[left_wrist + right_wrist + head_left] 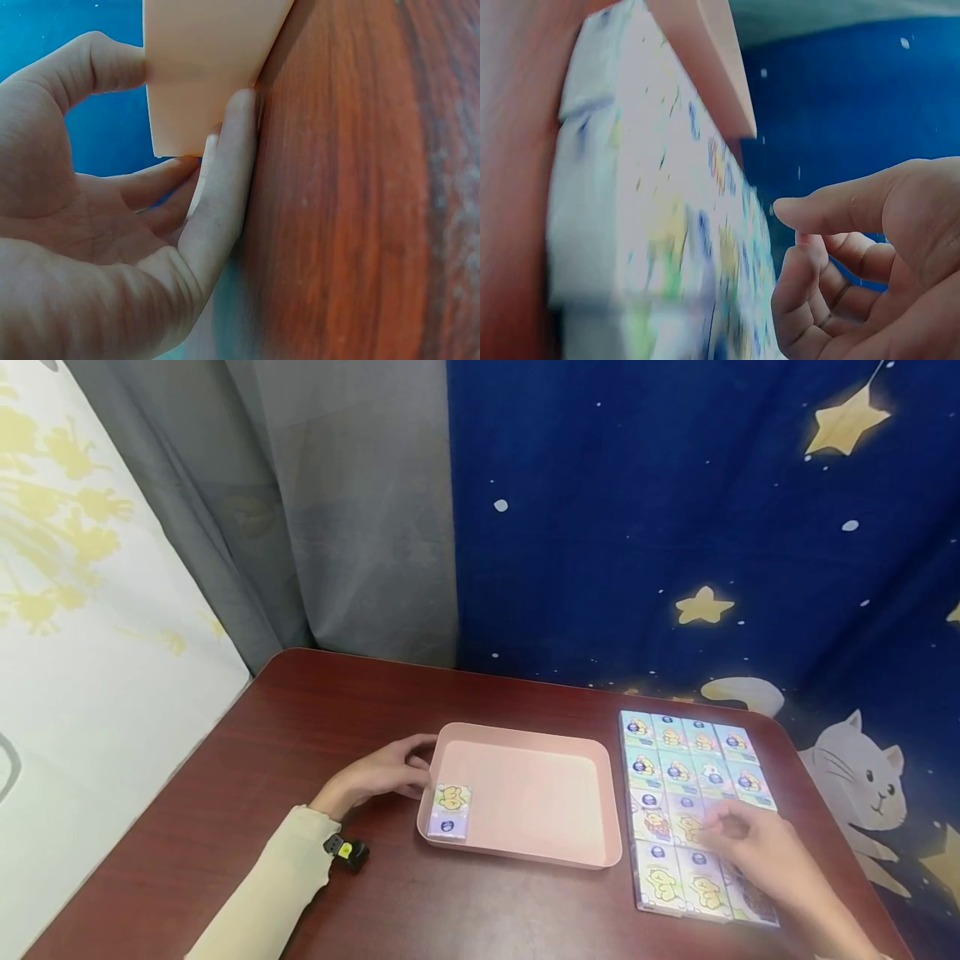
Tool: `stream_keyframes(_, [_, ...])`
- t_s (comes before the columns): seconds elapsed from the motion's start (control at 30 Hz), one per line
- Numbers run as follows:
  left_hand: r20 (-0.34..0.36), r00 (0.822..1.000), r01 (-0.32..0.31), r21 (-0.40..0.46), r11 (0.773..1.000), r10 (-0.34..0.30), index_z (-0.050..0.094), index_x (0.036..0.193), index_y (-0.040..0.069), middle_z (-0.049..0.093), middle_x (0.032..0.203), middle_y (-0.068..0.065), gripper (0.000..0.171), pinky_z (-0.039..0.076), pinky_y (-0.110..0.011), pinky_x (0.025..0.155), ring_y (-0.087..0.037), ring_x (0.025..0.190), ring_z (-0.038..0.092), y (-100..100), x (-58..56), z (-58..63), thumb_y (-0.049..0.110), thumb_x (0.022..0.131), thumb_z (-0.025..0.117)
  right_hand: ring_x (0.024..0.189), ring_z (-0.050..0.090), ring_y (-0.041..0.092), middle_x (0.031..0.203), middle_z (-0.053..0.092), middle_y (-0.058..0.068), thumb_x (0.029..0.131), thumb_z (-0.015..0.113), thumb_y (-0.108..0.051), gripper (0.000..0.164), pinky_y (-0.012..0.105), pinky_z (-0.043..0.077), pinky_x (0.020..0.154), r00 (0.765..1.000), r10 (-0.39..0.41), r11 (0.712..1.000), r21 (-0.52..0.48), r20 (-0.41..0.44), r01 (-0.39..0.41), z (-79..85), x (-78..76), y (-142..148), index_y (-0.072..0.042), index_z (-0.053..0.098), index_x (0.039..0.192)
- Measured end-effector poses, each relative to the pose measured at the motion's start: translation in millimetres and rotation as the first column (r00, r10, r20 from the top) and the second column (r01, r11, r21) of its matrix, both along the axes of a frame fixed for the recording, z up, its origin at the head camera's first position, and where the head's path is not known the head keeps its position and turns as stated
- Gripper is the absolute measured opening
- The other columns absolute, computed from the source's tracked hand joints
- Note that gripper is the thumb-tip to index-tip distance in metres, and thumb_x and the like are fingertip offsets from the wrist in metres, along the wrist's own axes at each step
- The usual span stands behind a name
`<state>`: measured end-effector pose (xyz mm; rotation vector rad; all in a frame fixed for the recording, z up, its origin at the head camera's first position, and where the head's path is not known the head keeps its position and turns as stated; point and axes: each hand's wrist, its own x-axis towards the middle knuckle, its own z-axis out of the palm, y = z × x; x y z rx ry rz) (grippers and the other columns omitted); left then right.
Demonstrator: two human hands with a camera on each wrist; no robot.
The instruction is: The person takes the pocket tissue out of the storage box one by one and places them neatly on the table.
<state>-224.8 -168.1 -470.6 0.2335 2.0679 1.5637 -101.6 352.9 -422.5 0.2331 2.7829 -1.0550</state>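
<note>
My left hand (pixel 386 770) is at the left end of a shallow pink tray (pixel 536 793). In the left wrist view, its thumb meets the rim while the other fingers (pixel 238 142) lie against the outer wall, gripping it. One small cartoon-printed packet (pixel 450 812) lies flat in the tray's near left corner. To the right of the tray, several similar packets (pixel 662 885) are laid edge to edge in rows. Over the right side of these rows is my right hand (pixel 772 847), with loosely bent fingers and nothing visible between them. It covers part of some packets.
The dark red wooden table (pixel 352 693) has rounded far corners. Behind it hang a grey curtain (pixel 367 510) and a blue curtain (pixel 600 527) printed with stars and a cat. White patterned fabric (pixel 90 652) borders the left side.
</note>
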Motion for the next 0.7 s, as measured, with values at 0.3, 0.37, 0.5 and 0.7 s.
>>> stream_keyframes(0.3, [-0.003, 1.0, -0.004, -0.003, 1.0, 0.004, 0.033, 0.168, -0.002, 0.069, 0.115, -0.022, 0.089, 0.067, -0.045, 0.089, -0.029, 0.103, 0.073, -1.3, 0.6, 1.3, 0.005, 0.091, 0.077, 0.078, 0.062, 0.018, 0.085, 0.07, -0.003, 0.091, 0.085, -0.01, 0.016, 0.034, 0.051, 0.071, 0.957, 0.224, 0.975, 0.057, -0.183, -0.217, 9.2, -32.0, -64.0, -0.013, 0.071, 0.098])
stream_keyframes(0.37, [-0.002, 1.0, 0.0, 0.003, 1.0, 0.0, 0.033, 0.168, -0.002, 0.07, 0.115, -0.022, 0.089, 0.067, -0.045, 0.089, -0.029, 0.103, 0.074, -1.2, 0.6, 1.4, 0.006, 0.091, 0.077, 0.073, 0.062, 0.018, 0.082, 0.068, -0.003, 0.089, 0.084, -0.008, 0.016, 0.032, 0.051, 0.066, 0.953, 0.243, 0.97, 0.02, -0.183, -0.244, 10.8, -37.6, -75.3, -0.012, 0.071, 0.097])
stream_keyframes(0.5, [-0.005, 1.0, 0.018, 0.016, 1.0, -0.017, 0.031, 0.168, -0.004, 0.071, 0.115, -0.022, 0.09, 0.067, -0.045, 0.09, -0.029, 0.103, 0.074, -0.2, 0.3, -0.1, 0.006, 0.092, 0.077, 0.072, 0.064, 0.018, 0.083, 0.068, -0.001, 0.089, 0.083, -0.004, 0.017, 0.029, 0.055, 0.062, 0.947, 0.27, 0.958, -0.046, -0.176, -0.282, 13.9, -46.7, -95.1, -0.011, 0.071, 0.098])
stream_keyframes(0.7, [-0.009, 1.0, 0.018, 0.02, 1.0, -0.018, 0.032, 0.168, -0.003, 0.072, 0.115, -0.022, 0.09, 0.067, -0.045, 0.089, -0.028, 0.103, 0.074, -0.5, 0.9, 0.4, 0.006, 0.091, 0.078, 0.076, 0.068, 0.019, 0.086, 0.07, 0.002, 0.088, 0.083, -0.003, 0.017, 0.031, 0.062, 0.066, 0.93, 0.318, 0.932, -0.121, -0.186, -0.342, 15.2, -64.1, -127.8, -0.006, 0.071, 0.099])
